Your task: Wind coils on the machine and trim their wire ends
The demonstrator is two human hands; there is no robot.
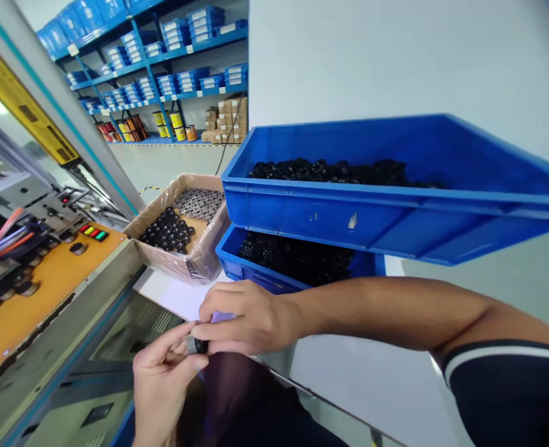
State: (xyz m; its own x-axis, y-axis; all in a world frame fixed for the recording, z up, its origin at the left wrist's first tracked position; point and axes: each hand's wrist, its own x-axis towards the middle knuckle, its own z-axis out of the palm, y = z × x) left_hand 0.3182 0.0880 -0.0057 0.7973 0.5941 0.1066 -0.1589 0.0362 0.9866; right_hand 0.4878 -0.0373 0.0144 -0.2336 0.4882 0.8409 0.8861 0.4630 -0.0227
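Low in the head view, my left hand (165,375) grips a small black-and-silver cylindrical part (200,345) between thumb and fingers. My right hand (249,320) meets it from the other side, its fingertips closed on the part's black end. Fingers cover much of the part, so its exact kind does not show. Just beyond my hands stands a plastic-lined carton (202,264) with black round parts (169,230) on its left and silver ones (200,203) at the back.
Right of the carton, a large blue bin (330,214) of black parts sits above a lower blue bin (255,272). On the left is a machine with an orange worktop (69,282) and coloured buttons (93,232). Blue shelving (151,59) stands behind.
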